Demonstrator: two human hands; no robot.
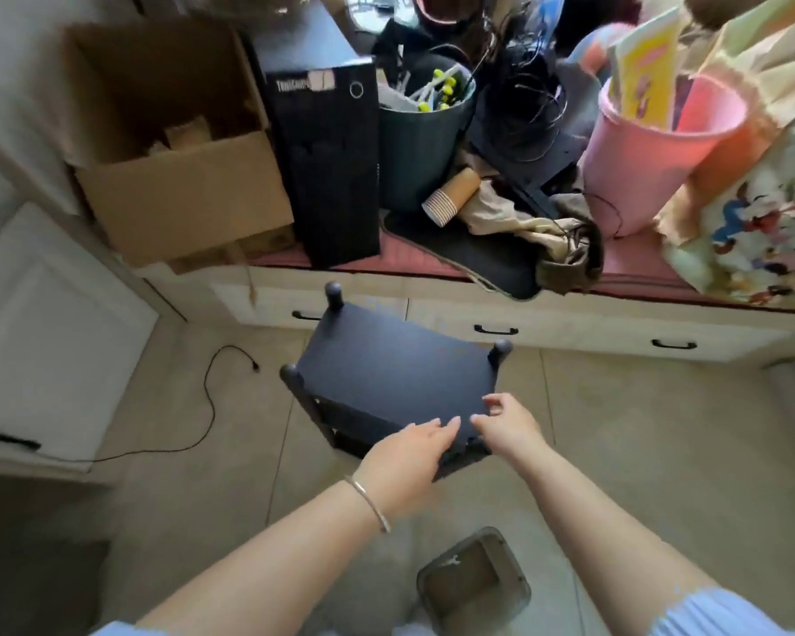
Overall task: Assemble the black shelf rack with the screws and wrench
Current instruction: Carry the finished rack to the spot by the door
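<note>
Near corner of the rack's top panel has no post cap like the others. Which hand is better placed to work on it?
Right hand, probably: its fingertips sit at that bare corner of the black shelf rack. The left hand lies open along the near edge, steadying.

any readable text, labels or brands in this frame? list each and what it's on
"Think..." in white letters, the rest blurred: on the top front of the black computer tower; probably a brand name, not fully readable.
Pale sticker beside that lettering: too blurred to read.
Yellow card in the pink bucket: red print, too blurred to read.
Black shelf rack, left hand, right hand: no text visible.
</note>
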